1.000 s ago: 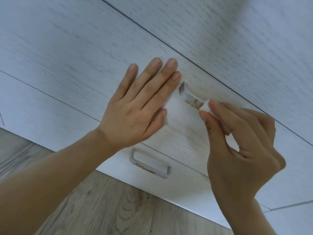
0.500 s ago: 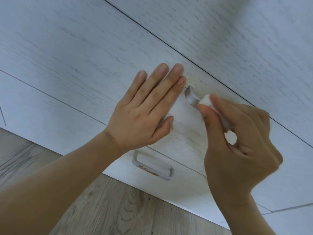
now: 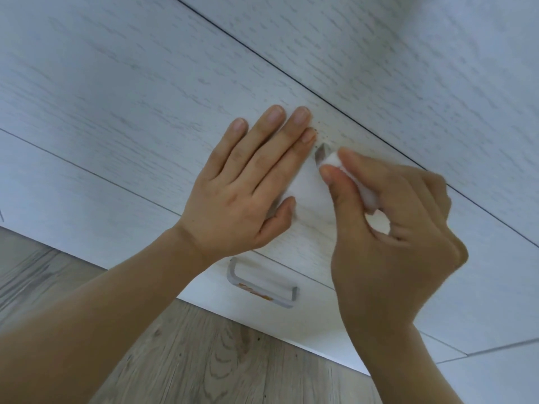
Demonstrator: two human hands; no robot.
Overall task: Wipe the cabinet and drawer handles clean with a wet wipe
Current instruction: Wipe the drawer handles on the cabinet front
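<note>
A white wet wipe (image 3: pixel 309 189) is wrapped round a grey metal drawer handle (image 3: pixel 320 153), of which only the left end shows. My right hand (image 3: pixel 388 228) pinches the wipe round that handle between thumb and fingers. My left hand (image 3: pixel 248 185) lies flat on the white drawer front (image 3: pixel 131 112) just left of the handle, fingers straight, with a loose flap of the wipe beside its thumb. A second grey handle (image 3: pixel 262 290) on the drawer below carries orange-brown stains.
Small brown specks dot the drawer front near the upper handle's left end. Dark seams separate the white wood-grain drawer fronts. Grey wood-look floor (image 3: pixel 204 360) runs below the cabinet base.
My right hand slid the wipe leftward along the upper handle, covering the stained part seen earlier. The left hand stayed flat on the drawer front.
</note>
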